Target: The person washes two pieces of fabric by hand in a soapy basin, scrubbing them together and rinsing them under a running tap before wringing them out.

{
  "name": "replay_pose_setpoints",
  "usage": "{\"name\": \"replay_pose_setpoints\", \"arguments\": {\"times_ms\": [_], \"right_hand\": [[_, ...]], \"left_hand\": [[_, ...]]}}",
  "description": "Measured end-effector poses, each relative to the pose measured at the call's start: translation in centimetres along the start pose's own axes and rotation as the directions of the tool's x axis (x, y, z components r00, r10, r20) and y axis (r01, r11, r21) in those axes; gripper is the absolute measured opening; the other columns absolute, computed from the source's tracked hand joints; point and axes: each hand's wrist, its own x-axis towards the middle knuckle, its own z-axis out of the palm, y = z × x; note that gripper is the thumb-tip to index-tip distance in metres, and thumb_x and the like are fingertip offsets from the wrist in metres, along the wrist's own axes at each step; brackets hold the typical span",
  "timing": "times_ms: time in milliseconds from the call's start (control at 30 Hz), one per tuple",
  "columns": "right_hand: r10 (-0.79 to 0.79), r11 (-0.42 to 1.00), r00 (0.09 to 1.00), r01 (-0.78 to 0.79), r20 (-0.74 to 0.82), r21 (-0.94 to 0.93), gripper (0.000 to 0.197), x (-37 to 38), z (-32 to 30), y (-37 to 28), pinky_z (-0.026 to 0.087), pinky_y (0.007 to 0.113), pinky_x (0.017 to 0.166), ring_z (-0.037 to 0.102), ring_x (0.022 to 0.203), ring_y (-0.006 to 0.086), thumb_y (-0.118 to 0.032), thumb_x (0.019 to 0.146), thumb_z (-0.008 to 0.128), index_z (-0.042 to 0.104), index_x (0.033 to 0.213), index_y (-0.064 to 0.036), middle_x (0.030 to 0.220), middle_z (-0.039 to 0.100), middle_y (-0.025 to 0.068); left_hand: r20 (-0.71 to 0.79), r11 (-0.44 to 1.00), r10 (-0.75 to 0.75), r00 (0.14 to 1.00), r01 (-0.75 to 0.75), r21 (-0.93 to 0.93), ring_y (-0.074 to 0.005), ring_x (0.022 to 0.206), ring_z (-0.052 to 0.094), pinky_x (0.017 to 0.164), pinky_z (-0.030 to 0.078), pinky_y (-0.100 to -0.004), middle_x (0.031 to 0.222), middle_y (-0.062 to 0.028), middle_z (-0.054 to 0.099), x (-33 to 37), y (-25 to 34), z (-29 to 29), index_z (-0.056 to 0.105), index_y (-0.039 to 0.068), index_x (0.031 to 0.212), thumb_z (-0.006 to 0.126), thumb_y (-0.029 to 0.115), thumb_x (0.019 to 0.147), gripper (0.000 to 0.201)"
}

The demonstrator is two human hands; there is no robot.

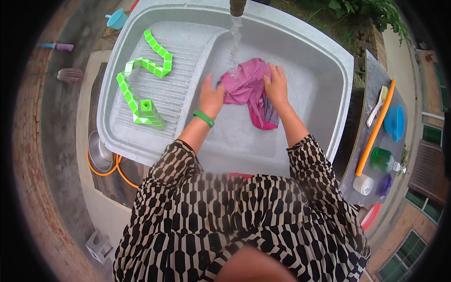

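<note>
Fingers (207,84) loose on either side of a pink cloth (248,87)

My left hand (212,98) is open, the thumb apart from the fingers, at the cloth's left edge; I cannot tell whether it touches. My right hand (276,87) is open too, fingers slightly spread, thumb and fingertips against the cloth's right edge, gripping nothing that I can see. I seem to flank the cloth so as to keep it gathered where the water (235,37) lands.

The cloth lies crumpled on the floor of the deep basin (235,149), its top left part under the stream from the tap (237,6), a striped part (271,114) trailing toward me. My green wristband (203,118) sits just above the left wrist.

To my left, a green-and-white snake puzzle (166,66) rests zigzag on the ribbed drainboard (188,44), probably put there to be out of the stream.

Beyond the basin's right wall, a grey board (371,70) carries a brush (377,107), an orange tube (376,129), a blue bowl (394,123) and a bottle of green liquid (381,160), perhaps laid there to be within my reach.
</note>
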Motion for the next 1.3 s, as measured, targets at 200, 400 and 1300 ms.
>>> {"name": "replay_pose_setpoints", "arguments": {"times_ms": [200, 400, 1300], "right_hand": [[-0.085, 0.931, 0.917, 0.213, 0.391, -0.296, 0.041, -5.7, 4.7, -1.7, 0.042, 0.035, 0.081, 0.046, 0.105, 0.0299, -0.014, 0.069, 0.065, 0.054, 0.108, -0.0154, 0.115, 0.047, 0.0148], [-0.027, 0.933, 0.915, -0.122, 0.404, 0.339, 0.026, -1.8, 2.1, -1.7, 0.044, 0.038, 0.076, 0.053, 0.097, 0.0281, -0.012, 0.069, 0.063, 0.059, 0.094, -0.0089, 0.103, 0.056, 0.0117], [0.333, 0.716, 0.943, -0.237, -0.023, 0.656, 0.030, -2.2, 2.3, -5.1, 0.045, 0.034, 0.072, 0.057, 0.077, 0.0275, -0.021, 0.075, 0.060, 0.056, 0.098, -0.0009, 0.081, 0.059, 0.0167]], "left_hand": [[0.156, 0.954, 0.109, 0.982, -0.148, 0.262, -0.0364, 0.112, 0.041, 0.095, 0.033, -0.0383, 0.120, -0.0228, 0.044, 0.4, -5.3, 6.2, 0.038, 0.001, 0.124, 0.059, 0.016, 0.076, 0.054], [0.022, 0.934, -0.277, 0.961, 0.274, -0.228, -0.0093, 0.058, 0.047, 0.054, 0.039, -0.0202, 0.074, -0.0003, 0.053, 2.7, -6.5, 5.8, 0.054, 0.005, 0.087, 0.066, 0.014, 0.074, 0.019], [0.377, 0.428, -0.486, 0.789, 0.591, -0.684, -0.0187, 0.068, 0.059, 0.063, 0.049, -0.0313, 0.080, -0.0072, 0.059, 2.9, 1.6, 9.0, 0.055, 0.003, 0.090, 0.046, 0.022, 0.086, 0.021]]}}
